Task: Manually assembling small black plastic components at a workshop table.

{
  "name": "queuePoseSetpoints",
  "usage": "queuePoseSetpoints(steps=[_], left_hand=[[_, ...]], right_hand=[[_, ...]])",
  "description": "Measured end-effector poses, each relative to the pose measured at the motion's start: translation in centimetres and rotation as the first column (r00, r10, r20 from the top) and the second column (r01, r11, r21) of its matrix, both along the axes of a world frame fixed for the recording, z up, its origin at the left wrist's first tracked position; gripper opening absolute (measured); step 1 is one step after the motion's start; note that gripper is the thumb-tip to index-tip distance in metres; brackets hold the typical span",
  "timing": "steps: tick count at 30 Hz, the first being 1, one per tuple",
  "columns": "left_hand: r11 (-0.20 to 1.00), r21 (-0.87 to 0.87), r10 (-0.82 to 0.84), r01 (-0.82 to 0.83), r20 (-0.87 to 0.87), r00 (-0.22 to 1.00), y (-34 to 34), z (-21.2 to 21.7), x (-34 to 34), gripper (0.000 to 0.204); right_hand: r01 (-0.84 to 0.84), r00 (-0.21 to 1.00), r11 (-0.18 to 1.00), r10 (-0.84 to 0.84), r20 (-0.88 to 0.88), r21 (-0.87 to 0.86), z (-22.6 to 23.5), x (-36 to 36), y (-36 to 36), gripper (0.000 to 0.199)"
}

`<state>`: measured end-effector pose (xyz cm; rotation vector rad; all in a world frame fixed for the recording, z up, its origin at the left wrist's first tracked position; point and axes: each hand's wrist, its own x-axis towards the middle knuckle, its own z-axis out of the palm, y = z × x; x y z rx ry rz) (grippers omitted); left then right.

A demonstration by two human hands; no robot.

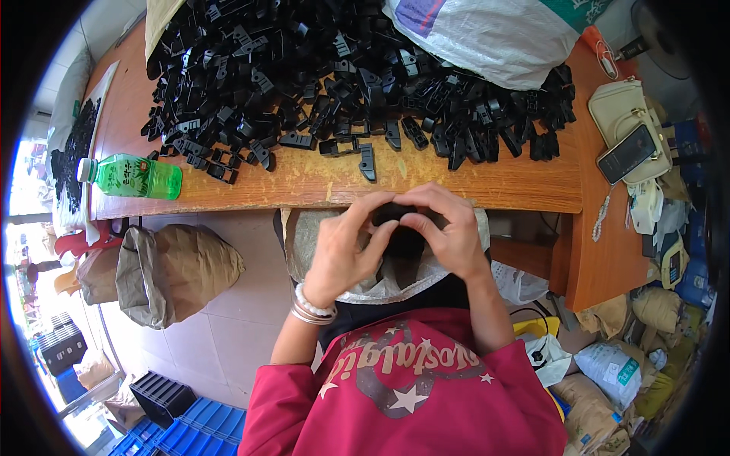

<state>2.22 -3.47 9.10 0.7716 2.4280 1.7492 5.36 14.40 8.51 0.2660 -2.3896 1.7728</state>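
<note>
My left hand (pixel 348 245) and my right hand (pixel 452 229) meet just off the table's front edge. Their thumbs and fingertips are closed around a small black plastic part (pixel 391 213), mostly covered by the fingers. Under the hands, an open woven sack (pixel 306 242) sits at my lap, its inside dark. Beyond the edge spreads a big heap of black plastic parts (pixel 281 99). One loose black part (pixel 367 163) lies closest to my hands on the wooden table (pixel 319 188).
A green-labelled bottle (pixel 141 176) lies on its side at the table's left. A white sack (pixel 487 45) overlaps the heap. At right are a cream handbag (pixel 608 102) and a phone (pixel 626 154). A brown sack (pixel 182 273) and blue crates (pixel 201 429) stand lower left.
</note>
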Motion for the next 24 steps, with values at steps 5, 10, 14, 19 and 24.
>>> queuePoseSetpoints(steps=[5, 10, 14, 19, 24], left_hand=[[0.948, -0.186, 0.250, -0.257, -0.059, 0.966, 1.3, -2.3, -3.4, 0.032], [0.882, -0.317, 0.286, -0.349, -0.229, 0.931, 1.1, -3.3, -4.7, 0.024], [0.919, -0.306, 0.271, -0.248, 0.037, 0.962, 1.7, -2.2, -4.4, 0.022], [0.902, -0.383, 0.215, -0.199, -0.002, 0.977, 2.1, -1.8, -4.0, 0.028], [0.994, -0.037, 0.106, -0.101, 0.189, 0.976, 1.5, -2.7, -3.9, 0.036]], right_hand=[[0.324, 0.925, 0.864, -0.203, -0.322, 0.387, -0.6, -2.5, 1.0, 0.016], [0.546, 0.838, 0.457, -0.310, -0.450, 0.702, -2.9, -7.0, -1.1, 0.013], [0.559, 0.829, 0.451, -0.330, -0.452, 0.696, -3.3, -6.4, -1.4, 0.028], [0.629, 0.751, 0.677, -0.400, -0.526, 0.383, -2.1, -5.1, -0.8, 0.029], [0.489, 0.820, 0.870, -0.438, -0.367, 0.054, -1.4, -2.9, -0.2, 0.025]])
